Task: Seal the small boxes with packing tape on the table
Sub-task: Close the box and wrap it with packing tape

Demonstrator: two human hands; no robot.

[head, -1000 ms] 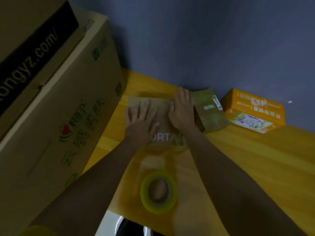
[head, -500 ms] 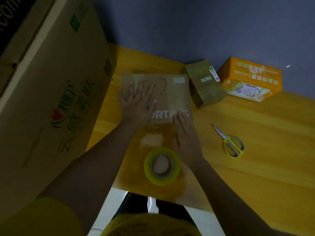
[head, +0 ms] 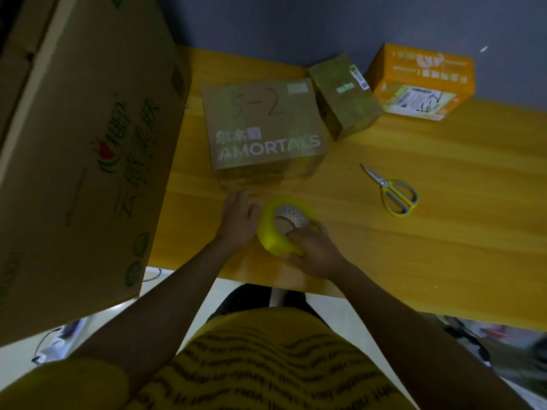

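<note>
Packing tape (head: 276,232), a yellow roll, is tipped up off the wooden counter (head: 414,232) near its front edge, and my right hand (head: 313,250) grips it with fingers curled through the cardboard core and the thumb round the outer rim. My left hand (head: 239,220) rests just beside the roll on its left, fingers loosely bent against the counter and touching the tape's side; I cannot tell whether it pinches a loose end. Just beyond both hands sits the brown AMORTALS box (head: 263,131), flat on the counter with "5-2" handwritten on top. A smaller olive-brown box (head: 343,96) stands touching its far right corner, and an orange box (head: 420,81) lies beside that against the wall. Yellow-handled scissors (head: 390,187) lie closed to the right, well apart from the roll. A large cardboard carton (head: 83,137) fills the left side.
</note>
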